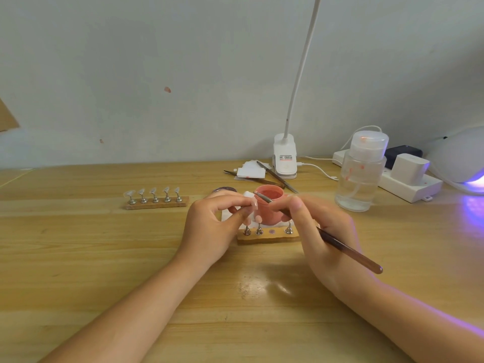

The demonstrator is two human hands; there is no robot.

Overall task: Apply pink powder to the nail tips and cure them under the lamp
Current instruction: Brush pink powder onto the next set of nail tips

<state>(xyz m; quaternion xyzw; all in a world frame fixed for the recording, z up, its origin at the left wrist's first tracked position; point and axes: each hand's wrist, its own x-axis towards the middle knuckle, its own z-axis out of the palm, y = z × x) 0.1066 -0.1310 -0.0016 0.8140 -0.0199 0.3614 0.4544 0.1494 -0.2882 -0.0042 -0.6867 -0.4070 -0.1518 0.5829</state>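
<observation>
Between the two hands the detail is blurred: the left hand (214,221) pinches what seems to be a nail tip (253,204) on its small stand, and the right hand (319,231) grips a brush (340,246) whose tip points at it, just before the pink powder jar (269,205). At the right edge the curing lamp (461,158) is cut off, its violet light falling on the wooden table (104,258) below a pale wall (157,74).

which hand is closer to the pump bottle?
Right. The right hand, holding the brush, sits just left of the pump bottle and nearer the camera. The left hand, pinching a nail tip, is farther left, beyond the pink jar.
</observation>
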